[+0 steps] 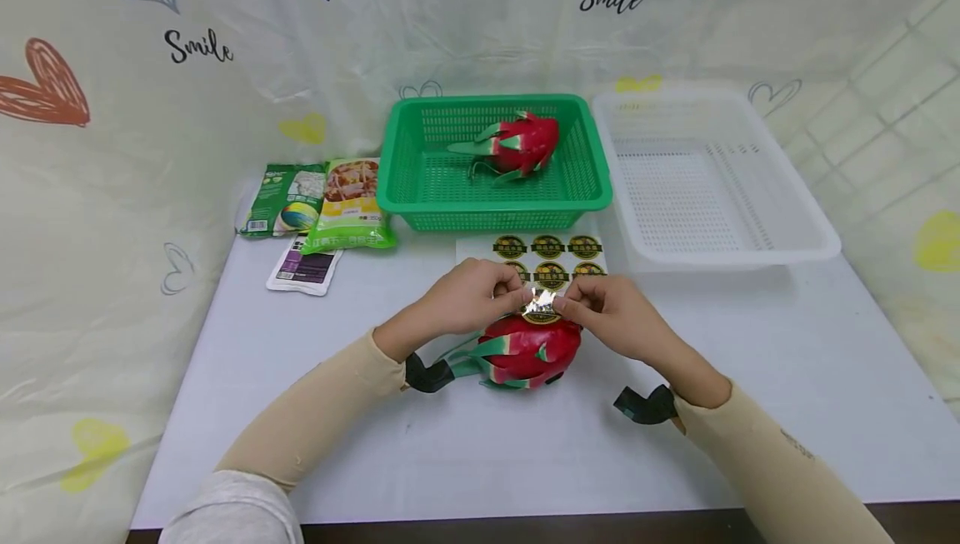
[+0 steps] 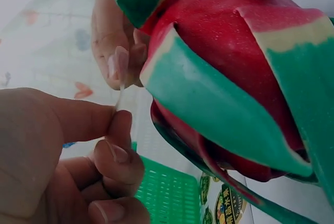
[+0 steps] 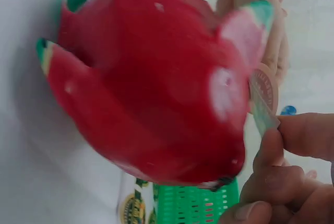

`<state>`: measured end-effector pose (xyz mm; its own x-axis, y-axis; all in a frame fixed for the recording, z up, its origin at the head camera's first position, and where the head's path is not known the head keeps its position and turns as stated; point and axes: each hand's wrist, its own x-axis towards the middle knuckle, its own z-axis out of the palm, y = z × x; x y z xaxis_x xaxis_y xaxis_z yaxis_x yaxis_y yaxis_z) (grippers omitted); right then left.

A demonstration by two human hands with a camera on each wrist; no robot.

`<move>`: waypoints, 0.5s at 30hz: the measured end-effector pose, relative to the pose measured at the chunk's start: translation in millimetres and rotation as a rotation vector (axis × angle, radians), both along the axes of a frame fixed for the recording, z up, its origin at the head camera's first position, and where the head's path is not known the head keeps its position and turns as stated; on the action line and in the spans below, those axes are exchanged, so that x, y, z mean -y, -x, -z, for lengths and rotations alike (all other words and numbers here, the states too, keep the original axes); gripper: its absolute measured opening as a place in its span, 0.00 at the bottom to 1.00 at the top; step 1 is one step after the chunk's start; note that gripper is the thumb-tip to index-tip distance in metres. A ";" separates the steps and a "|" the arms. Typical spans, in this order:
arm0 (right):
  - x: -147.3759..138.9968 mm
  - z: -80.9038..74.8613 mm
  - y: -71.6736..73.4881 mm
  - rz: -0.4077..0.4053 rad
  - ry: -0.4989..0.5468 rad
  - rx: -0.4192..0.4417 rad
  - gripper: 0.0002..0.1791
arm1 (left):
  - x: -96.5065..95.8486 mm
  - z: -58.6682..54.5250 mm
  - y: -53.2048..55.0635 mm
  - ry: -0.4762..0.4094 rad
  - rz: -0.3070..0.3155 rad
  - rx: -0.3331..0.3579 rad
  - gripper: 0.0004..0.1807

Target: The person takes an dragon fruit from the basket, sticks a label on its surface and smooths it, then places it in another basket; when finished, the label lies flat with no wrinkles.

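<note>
A round black-and-gold sticker (image 1: 542, 307), shiny with glare, is stretched between both hands at the top of a red dragon fruit (image 1: 531, 352) with green scales. My left hand (image 1: 474, 296) pinches its left edge between thumb and forefinger. At the opposite edge, my right hand (image 1: 628, 316) pinches it the same way. In the right wrist view the sticker (image 3: 265, 91) stands edge-on right beside the fruit's skin. The fruit lies on its side on the white table, its long green tips pointing left.
Behind the hands lies a sheet of round stickers (image 1: 551, 254). A green basket (image 1: 495, 212) holds another dragon fruit (image 1: 531, 146). To its right stands a white basket (image 1: 731, 258). Snack packets, one green (image 1: 281, 202), one yellow-green (image 1: 349, 219) and one purple-white (image 1: 303, 269), lie at the left.
</note>
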<state>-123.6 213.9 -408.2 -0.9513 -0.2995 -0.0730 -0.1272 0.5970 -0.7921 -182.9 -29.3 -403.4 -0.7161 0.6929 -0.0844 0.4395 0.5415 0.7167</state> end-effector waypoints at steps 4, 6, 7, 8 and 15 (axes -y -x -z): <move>1.4 3.6 -4.2 0.005 -0.022 -0.016 0.13 | 0.5 1.7 -1.4 0.066 0.014 -0.019 0.15; 1.4 3.8 -5.3 0.025 -0.029 -0.010 0.12 | 0.2 2.6 -1.8 0.067 0.023 -0.032 0.15; 1.1 3.9 -5.6 0.035 -0.032 -0.008 0.12 | -0.1 2.9 -2.0 0.061 0.025 -0.033 0.15; 1.1 3.8 -5.9 0.046 -0.037 -0.006 0.12 | -0.6 3.4 -2.1 0.051 0.023 -0.029 0.15; 3.6 3.6 -6.5 0.059 -0.039 0.022 0.13 | -4.9 5.2 -5.5 0.013 -0.019 0.025 0.14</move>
<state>-117.1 210.3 -411.9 -0.9653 -0.2397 -0.1042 -0.0742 0.6336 -0.7701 -177.4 -24.4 -408.6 -0.7266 0.6779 -0.1116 0.4112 0.5592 0.7199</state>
